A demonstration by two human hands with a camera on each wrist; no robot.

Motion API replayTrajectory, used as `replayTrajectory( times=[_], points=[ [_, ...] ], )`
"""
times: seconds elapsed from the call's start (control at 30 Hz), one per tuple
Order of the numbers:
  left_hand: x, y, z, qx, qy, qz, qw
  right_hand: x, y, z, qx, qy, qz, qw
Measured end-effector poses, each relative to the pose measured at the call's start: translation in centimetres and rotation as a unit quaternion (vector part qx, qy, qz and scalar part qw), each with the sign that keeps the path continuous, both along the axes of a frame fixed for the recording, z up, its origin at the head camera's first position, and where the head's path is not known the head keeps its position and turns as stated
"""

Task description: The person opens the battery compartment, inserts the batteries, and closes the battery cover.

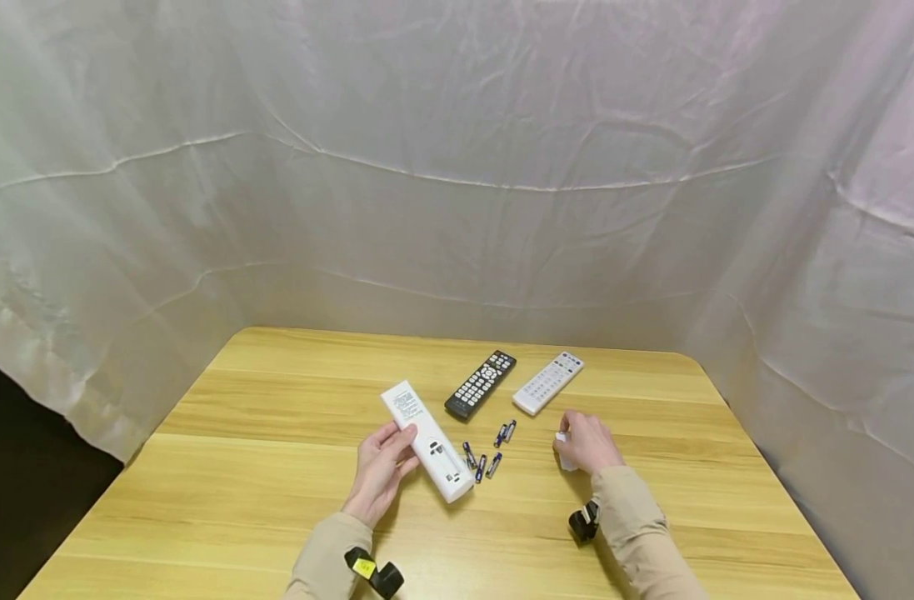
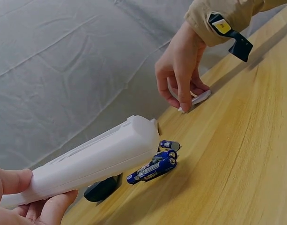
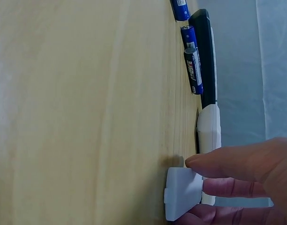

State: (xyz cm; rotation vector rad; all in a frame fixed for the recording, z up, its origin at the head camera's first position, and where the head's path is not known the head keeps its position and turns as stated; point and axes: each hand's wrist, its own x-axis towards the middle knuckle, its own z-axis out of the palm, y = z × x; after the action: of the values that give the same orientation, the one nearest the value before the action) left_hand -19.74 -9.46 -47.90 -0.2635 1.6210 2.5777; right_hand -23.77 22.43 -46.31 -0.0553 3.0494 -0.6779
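A white remote control (image 1: 427, 442) is held in my left hand (image 1: 382, 468), its back turned up and the battery compartment uncovered and vacant. In the left wrist view the thumb lies on top of the remote (image 2: 94, 157) and the fingers beneath it. Off to the right, my right hand (image 1: 590, 442) pinches a small white battery cover (image 3: 183, 192) between thumb and fingers, at the tabletop. Several blue AAA-size batteries (image 1: 494, 465) lie on the wood between the two hands, close to the remote's lower end.
Behind the batteries lie a black remote (image 1: 481, 385) and a second white remote (image 1: 548, 383), both buttons up. The wooden table (image 1: 224, 467) has a grey curtain (image 1: 457, 233) hanging round its back and sides. Each sleeve bears a black wrist camera (image 1: 582, 522).
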Motion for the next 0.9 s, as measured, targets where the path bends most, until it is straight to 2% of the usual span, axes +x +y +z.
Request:
replayTrajectory(
  times=[0.3,0.47,0.73,0.9],
  points=[
    [0.0,0.1,-0.1,0.002,-0.007,0.006,1.0000,0.1,-0.1,0.0,0.014,0.005,0.000,1.000],
    [0.1,0.2,-0.2,0.003,-0.004,0.005,1.0000,0.7,-1.8,0.3,0.045,0.028,0.007,0.999],
    [0.2,0.3,-0.2,0.009,-0.003,0.000,1.0000,0.8,-5.7,0.0,-0.032,-0.020,0.043,0.998],
    [0.1,0.3,-0.2,0.009,-0.004,0.001,0.9999,0.1,-6.5,-0.4,-0.013,-0.012,0.059,0.998]
  ],
)
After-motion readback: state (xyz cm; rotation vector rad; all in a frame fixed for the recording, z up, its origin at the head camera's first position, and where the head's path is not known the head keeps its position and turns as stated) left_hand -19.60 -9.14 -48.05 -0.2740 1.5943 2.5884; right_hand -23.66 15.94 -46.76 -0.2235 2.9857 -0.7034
